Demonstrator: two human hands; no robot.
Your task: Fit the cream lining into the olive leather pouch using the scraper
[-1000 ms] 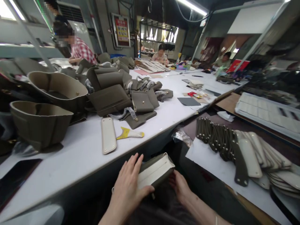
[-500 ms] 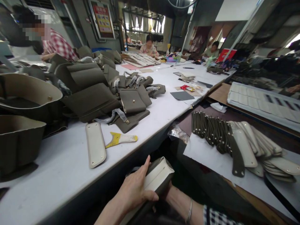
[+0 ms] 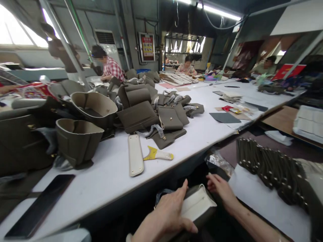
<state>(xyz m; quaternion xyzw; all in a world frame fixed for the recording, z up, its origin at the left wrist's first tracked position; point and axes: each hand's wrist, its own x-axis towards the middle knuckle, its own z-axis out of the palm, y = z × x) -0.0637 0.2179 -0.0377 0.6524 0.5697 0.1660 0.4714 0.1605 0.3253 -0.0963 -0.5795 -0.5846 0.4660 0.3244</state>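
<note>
Beside white bench (image 3: pixel 106 179): clasping rightward-slanting olive-and-cream leather-like box (image 3: pixel 198 205) in left hand (image 3: pixel 168 212); just beyond with right hand (image 3: pixel 223 192), grip unclear.

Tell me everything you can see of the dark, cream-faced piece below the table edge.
The dark, cream-faced piece looks like leather or something similar: dark olive-grey sides border a pale face with a thin line along it. Its visible end has an uneven, raised edge. It is tilted, slanting up to the right, nearer the person than the white tabletop. The left grip lies across it, hiding much of it; the right grip is beside the end, contact unclear.
</note>
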